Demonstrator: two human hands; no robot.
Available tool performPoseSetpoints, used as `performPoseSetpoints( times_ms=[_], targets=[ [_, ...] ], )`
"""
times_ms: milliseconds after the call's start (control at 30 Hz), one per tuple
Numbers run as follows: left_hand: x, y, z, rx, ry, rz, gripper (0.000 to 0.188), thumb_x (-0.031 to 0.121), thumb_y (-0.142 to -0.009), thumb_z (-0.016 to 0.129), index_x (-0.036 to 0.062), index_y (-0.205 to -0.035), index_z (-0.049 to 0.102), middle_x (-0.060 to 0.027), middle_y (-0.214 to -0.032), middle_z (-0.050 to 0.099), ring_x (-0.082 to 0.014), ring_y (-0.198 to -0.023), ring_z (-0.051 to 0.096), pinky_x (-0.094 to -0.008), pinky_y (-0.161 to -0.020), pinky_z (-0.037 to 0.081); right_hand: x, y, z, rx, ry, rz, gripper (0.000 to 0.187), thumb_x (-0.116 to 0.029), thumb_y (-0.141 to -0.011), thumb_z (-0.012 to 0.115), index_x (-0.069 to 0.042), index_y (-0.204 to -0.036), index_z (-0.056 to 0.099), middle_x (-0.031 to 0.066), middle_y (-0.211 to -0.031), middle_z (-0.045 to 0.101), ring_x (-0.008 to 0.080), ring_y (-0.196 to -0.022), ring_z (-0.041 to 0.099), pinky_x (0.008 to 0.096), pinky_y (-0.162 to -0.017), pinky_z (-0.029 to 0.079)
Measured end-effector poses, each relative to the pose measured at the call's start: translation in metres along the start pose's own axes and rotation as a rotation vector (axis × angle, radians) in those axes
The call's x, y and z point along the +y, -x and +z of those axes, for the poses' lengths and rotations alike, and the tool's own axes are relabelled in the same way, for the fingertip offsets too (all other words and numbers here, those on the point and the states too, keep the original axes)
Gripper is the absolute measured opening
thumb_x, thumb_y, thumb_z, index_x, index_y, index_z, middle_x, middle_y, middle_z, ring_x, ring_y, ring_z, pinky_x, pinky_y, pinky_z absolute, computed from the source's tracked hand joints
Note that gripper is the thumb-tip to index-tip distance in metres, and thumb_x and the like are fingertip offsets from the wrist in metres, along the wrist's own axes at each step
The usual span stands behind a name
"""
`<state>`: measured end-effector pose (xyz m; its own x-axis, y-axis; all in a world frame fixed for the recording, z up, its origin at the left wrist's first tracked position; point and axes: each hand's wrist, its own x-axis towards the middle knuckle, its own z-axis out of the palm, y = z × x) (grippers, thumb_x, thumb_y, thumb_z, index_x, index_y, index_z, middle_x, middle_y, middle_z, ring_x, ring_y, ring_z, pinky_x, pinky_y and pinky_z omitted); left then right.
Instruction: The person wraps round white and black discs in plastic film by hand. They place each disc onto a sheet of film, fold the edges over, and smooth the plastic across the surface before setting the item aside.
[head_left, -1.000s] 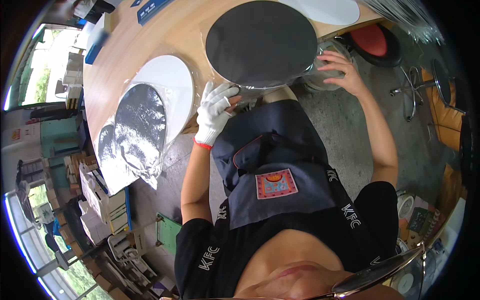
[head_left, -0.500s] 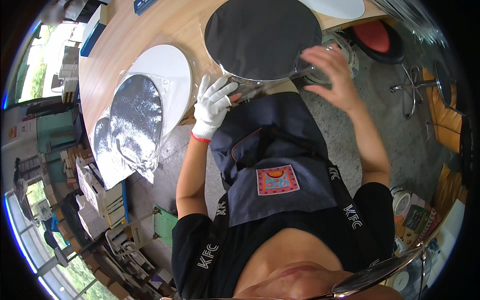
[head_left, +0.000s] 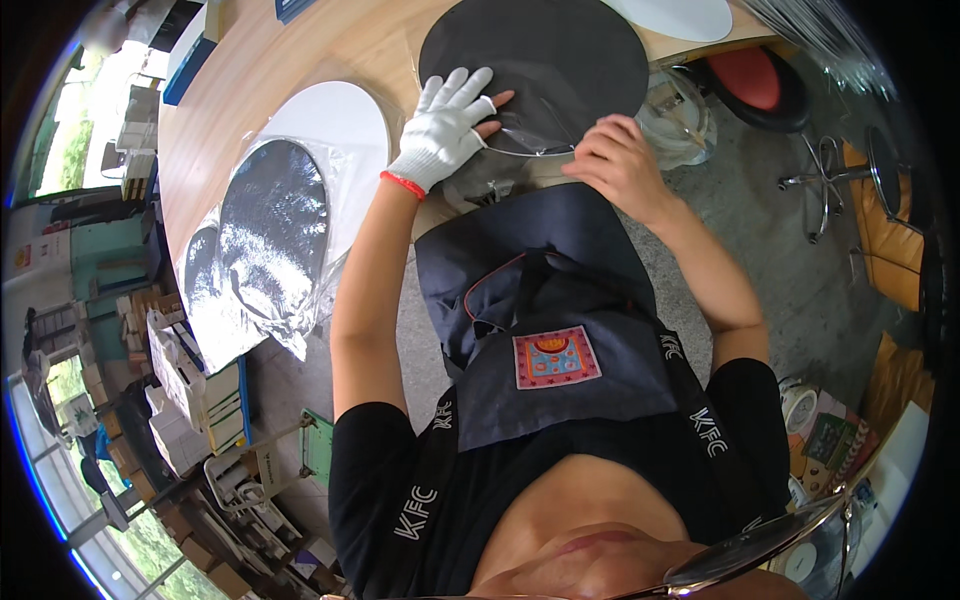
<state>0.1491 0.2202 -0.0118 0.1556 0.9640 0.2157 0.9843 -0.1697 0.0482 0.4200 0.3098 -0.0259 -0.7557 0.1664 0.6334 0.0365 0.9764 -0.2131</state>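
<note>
A large black round disc [head_left: 540,70] lies at the table's front edge, with clear plastic film [head_left: 490,178] showing along its near side. My left hand [head_left: 445,125], in a white knit glove with a red cuff and bare thumb and index tips, rests on the disc's near left part, fingers spread. Bare and with its fingers curled together, my right hand [head_left: 620,165] is at the disc's near right rim. Whatever it pinches there, if anything, is too small to make out.
Left on the wooden table [head_left: 230,80], a white oval board [head_left: 355,120] lies partly under shiny silver-and-dark wrapped round pieces [head_left: 275,225]. Another white board [head_left: 680,15] is at the far right. Beyond the table's right edge are a clear plastic bag [head_left: 680,125] and a red-seated chair [head_left: 750,80].
My left hand has moved forward from the near edge onto the black disc. My right hand has come down and left to the rim, its fingers closing from a spread pose.
</note>
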Motion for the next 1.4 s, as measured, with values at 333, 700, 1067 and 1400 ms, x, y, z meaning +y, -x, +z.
performPoseSetpoints(
  times_ms=[333, 700, 1067, 1400],
  targets=[
    [0.000, 0.002, 0.009, -0.008, -0.007, -0.023, 0.042, 0.036, -0.096, 0.053, 0.0307, -0.137, 0.055, -0.0070, -0.150, 0.041, -0.0328, -0.138, 0.034, -0.0468, -0.116, 0.024, -0.056, -0.017, 0.011, 0.075, 0.026, 0.084, 0.035, -0.031, -0.075, 0.078, -0.019, -0.106, 0.069, -0.0044, -0.104, 0.061, 0.0166, -0.100, 0.056, 0.0391, -0.096, 0.037],
    [0.001, 0.001, 0.009, 0.039, 0.014, -0.004, 0.043, 0.038, -0.094, 0.055, 0.0303, -0.137, 0.055, -0.0070, -0.148, 0.043, -0.0334, -0.136, 0.038, -0.0472, -0.114, 0.026, -0.063, -0.002, 0.059, 0.224, 0.023, -0.043, 0.012, -0.018, -0.073, 0.074, -0.018, -0.085, 0.072, -0.0097, -0.086, 0.061, 0.0112, -0.089, 0.057, 0.0349, -0.091, 0.037],
    [-0.001, 0.001, 0.012, 0.016, -0.036, -0.018, 0.045, 0.040, -0.094, 0.054, 0.0337, -0.139, 0.052, -0.0058, -0.150, 0.041, -0.0316, -0.138, 0.036, -0.0474, -0.116, 0.025, -0.080, -0.028, 0.082, 0.008, 0.011, 0.160, 0.022, -0.026, -0.071, 0.080, -0.018, -0.087, 0.069, -0.0049, -0.093, 0.060, 0.0158, -0.096, 0.056, 0.0400, -0.094, 0.035],
    [0.001, 0.005, 0.004, 0.124, 0.073, 0.043, 0.045, 0.031, -0.089, 0.062, 0.0204, -0.132, 0.059, -0.0066, -0.140, 0.051, -0.0299, -0.129, 0.044, -0.0450, -0.112, 0.030, -0.072, -0.011, 0.035, 0.207, -0.104, -0.114, 0.043, -0.033, -0.076, 0.077, -0.028, -0.117, 0.062, -0.0080, -0.111, 0.061, 0.0117, -0.107, 0.057, 0.0401, -0.106, 0.033]
  ],
)
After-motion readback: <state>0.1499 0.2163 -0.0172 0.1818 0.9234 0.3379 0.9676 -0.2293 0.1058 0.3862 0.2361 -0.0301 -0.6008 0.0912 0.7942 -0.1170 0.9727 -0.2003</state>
